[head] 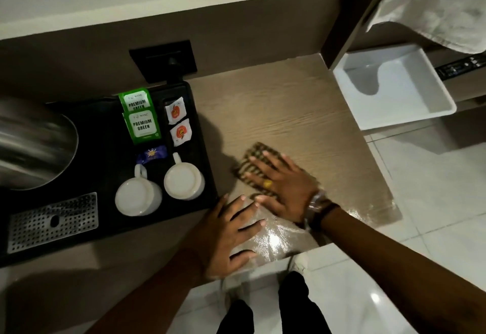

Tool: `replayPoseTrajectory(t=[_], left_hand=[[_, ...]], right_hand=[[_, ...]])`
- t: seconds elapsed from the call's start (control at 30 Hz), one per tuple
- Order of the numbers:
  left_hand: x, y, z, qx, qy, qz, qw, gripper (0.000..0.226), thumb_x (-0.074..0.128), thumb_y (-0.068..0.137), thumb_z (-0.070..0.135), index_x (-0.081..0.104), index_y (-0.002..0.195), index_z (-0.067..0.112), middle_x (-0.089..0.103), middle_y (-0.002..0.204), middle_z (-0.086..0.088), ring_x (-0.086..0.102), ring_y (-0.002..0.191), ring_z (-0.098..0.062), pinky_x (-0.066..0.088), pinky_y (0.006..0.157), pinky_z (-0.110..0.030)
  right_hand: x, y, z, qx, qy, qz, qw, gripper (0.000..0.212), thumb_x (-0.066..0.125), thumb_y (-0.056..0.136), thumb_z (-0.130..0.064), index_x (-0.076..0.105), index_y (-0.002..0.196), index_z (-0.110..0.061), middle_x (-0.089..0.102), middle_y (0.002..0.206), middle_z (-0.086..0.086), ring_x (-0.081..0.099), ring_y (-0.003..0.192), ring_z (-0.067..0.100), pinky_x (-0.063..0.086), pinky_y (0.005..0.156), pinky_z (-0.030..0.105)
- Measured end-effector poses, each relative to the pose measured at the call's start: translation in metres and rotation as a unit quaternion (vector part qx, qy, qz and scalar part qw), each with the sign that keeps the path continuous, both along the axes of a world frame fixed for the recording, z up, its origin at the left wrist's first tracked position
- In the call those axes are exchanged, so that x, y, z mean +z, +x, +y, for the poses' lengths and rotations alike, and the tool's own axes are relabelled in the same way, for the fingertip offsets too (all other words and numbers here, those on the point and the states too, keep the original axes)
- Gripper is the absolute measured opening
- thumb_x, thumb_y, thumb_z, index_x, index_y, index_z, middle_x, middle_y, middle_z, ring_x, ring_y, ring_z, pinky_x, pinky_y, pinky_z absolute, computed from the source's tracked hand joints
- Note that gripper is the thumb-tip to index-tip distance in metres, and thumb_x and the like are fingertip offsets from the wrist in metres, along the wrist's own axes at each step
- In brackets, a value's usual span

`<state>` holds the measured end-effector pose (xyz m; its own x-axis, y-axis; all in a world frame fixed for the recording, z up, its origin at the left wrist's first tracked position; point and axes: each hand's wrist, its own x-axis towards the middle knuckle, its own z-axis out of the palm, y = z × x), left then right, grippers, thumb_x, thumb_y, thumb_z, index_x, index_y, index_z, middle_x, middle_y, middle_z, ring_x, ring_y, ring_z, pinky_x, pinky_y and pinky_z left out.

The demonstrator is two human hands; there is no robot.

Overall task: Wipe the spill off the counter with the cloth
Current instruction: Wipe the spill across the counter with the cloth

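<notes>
A brown striped cloth (253,157) lies flat on the wooden counter (289,107), and my right hand (282,185) presses down on it with fingers spread. It wears a yellow ring and a wristwatch. Most of the cloth is hidden under the palm. A wet, shiny spill (273,239) glistens on the counter's near edge, just below the cloth, with another wet streak (373,211) towards the near right corner. My left hand (228,231) rests flat on the counter at the spill's left edge, fingers apart, holding nothing.
A black tray (105,149) left of the cloth holds two upturned white mugs (138,197), green tea sachets (142,123) and a steel kettle (31,144). A perforated metal grate (52,222) sits at the near left. A white bin (394,86) stands to the right.
</notes>
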<state>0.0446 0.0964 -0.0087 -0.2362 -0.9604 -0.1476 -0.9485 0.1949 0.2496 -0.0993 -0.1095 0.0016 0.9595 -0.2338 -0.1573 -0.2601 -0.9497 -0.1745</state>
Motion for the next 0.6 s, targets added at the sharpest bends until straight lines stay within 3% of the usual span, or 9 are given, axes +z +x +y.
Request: replayPoseTrajectory(t=[0.07, 0.13, 0.23, 0.3, 0.4, 0.5, 0.6], left_hand=[[-0.004, 0.0, 0.002, -0.001, -0.001, 0.001, 1.0, 0.066, 0.039, 0.096, 0.066, 0.039, 0.152, 0.031, 0.023, 0.166, -0.005, 0.022, 0.15, -0.035, 0.018, 0.117, -0.062], [-0.006, -0.001, 0.001, -0.002, -0.012, 0.013, 1.0, 0.065, 0.039, 0.096, 0.066, 0.039, 0.151, 0.032, 0.022, 0.167, -0.005, 0.02, 0.151, -0.034, 0.018, 0.117, -0.061], [-0.008, 0.001, -0.002, 0.005, -0.036, 0.028, 0.999, 0.065, 0.047, 0.095, 0.063, 0.041, 0.15, 0.031, 0.025, 0.166, -0.006, 0.022, 0.15, -0.034, 0.018, 0.118, -0.061], [-0.005, -0.001, 0.0, 0.004, -0.038, 0.024, 0.999, 0.064, 0.049, 0.094, 0.061, 0.043, 0.149, 0.028, 0.027, 0.165, -0.007, 0.024, 0.149, -0.036, 0.02, 0.117, -0.062], [0.001, -0.003, 0.003, -0.01, -0.029, 0.0, 1.0, 0.062, 0.047, 0.094, 0.06, 0.046, 0.147, 0.028, 0.032, 0.163, -0.007, 0.027, 0.148, -0.037, 0.024, 0.115, -0.064], [0.008, -0.001, 0.007, -0.042, -0.021, -0.004, 0.999, 0.059, 0.049, 0.093, 0.06, 0.053, 0.142, 0.027, 0.045, 0.154, -0.007, 0.033, 0.145, -0.038, 0.029, 0.111, -0.067], [0.008, 0.001, 0.016, -0.056, -0.04, 0.007, 0.998, 0.056, 0.048, 0.094, 0.057, 0.054, 0.141, 0.028, 0.044, 0.155, -0.01, 0.034, 0.145, -0.04, 0.027, 0.111, -0.07]], right_hand=[[0.003, -0.042, -0.035, -0.07, -0.011, -0.002, 0.998, 0.061, 0.023, 0.1, -0.064, 0.031, 0.155, -0.04, 0.024, 0.167, 0.002, 0.018, 0.154, 0.028, 0.022, 0.121, 0.054], [0.008, -0.056, -0.08, -0.206, -0.016, -0.004, 0.978, 0.064, 0.016, 0.098, -0.068, 0.024, 0.157, -0.043, 0.02, 0.168, 0.003, 0.016, 0.155, 0.029, 0.02, 0.121, 0.054], [0.013, -0.013, -0.116, -0.349, -0.002, -0.007, 0.937, 0.072, 0.01, 0.094, -0.07, 0.018, 0.158, -0.04, 0.015, 0.169, 0.005, 0.009, 0.155, 0.032, 0.009, 0.125, 0.053], [0.013, 0.029, -0.1, -0.321, 0.006, 0.004, 0.947, 0.071, 0.012, 0.094, -0.068, 0.017, 0.159, -0.04, 0.012, 0.169, 0.006, 0.005, 0.155, 0.034, 0.006, 0.125, 0.053], [0.01, 0.052, -0.037, -0.13, -0.021, 0.013, 0.991, 0.065, 0.017, 0.099, -0.064, 0.012, 0.159, -0.041, 0.008, 0.17, 0.003, 0.0, 0.156, 0.03, 0.008, 0.124, 0.054], [0.009, -0.002, 0.029, -0.037, -0.004, 0.032, 0.999, 0.063, 0.016, 0.1, -0.063, 0.02, 0.158, -0.041, 0.009, 0.17, -0.002, 0.005, 0.156, 0.028, 0.01, 0.124, 0.052], [0.008, -0.08, 0.039, -0.051, 0.023, 0.029, 0.998, 0.062, 0.015, 0.099, -0.066, 0.027, 0.155, -0.042, 0.024, 0.166, 0.0, 0.021, 0.153, 0.029, 0.024, 0.119, 0.058]])
